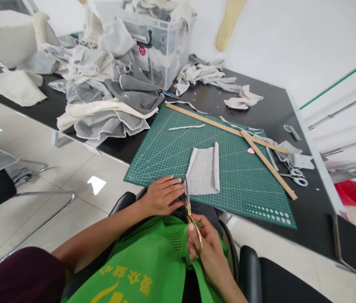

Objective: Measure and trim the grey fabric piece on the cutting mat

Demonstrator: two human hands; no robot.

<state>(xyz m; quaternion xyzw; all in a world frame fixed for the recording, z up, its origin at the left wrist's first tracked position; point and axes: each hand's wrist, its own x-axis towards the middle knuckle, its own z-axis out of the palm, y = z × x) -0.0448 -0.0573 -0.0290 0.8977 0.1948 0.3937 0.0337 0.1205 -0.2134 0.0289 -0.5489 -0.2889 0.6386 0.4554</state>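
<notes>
My right hand [205,242] grips a pair of gold-handled scissors [188,205] with its fingers in the loops. The blades point away from me, along the left edge of a light grey piece of cloth [201,172]. The right edge of this cloth is rolled or folded up. My left hand [164,195] lies flat with fingers stretched out, its tips right beside the blades at the cloth's lower left. Whether it pins a scrap beneath is hidden. Under the cloth is a green cutting mat [152,162], near the table's front edge.
Two wooden rulers [209,122] cross the mat, with white-handled scissors [296,176] and fabric scraps to the right. Piled cloth [102,101] and a clear plastic bin [162,54] stand at the back left. A phone [350,244] lies at the table's right corner.
</notes>
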